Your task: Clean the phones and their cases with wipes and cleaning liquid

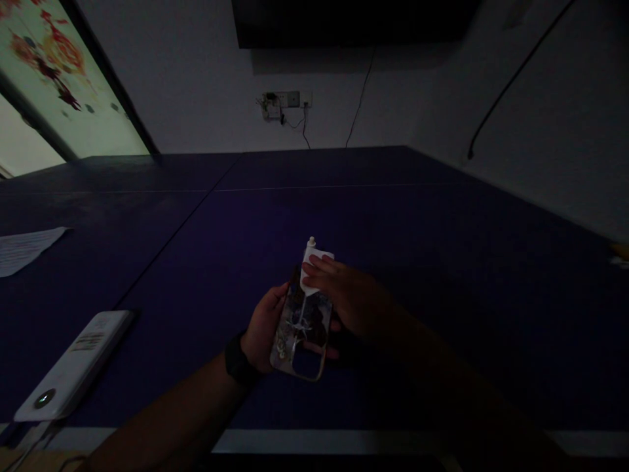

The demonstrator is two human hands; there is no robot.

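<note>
At the far left, a bright panel [73, 62] with red and orange flower patterns leans into view. Below it, a sheet of printed paper [27, 249] lies on the dark blue counter [167, 328], cut off by the picture's edge. Nearer, a white oblong device [73, 367] with a round, dark, lit spot lies on the counter, with cables [37, 442] at its near end.

Next comes the left forearm, with a dark watch [238, 360] on the wrist. The left hand [265, 328] is curled around a phone case [315, 324], its thumb along the left edge and its fingertips showing past the right edge; a finger also shows through the large cut-out at the near end. The case, with a mottled print, is held tilted above the near middle of the counter. Behind, on the wall, are sockets [293, 99] with plugs and wires.

A white piece [308, 289] covers the far part of the case, and a small pale knob [311, 241] sticks out beyond it; what this belongs to is unclear. The right hand [356, 295] reaches in from the right, fingers extended and nearly together, lying over the white piece. Its thumb is hidden, so I cannot tell whether it pinches anything.

Above hangs a black screen [354, 23]; farther right, a black cable [515, 78] runs along the wall.
</note>
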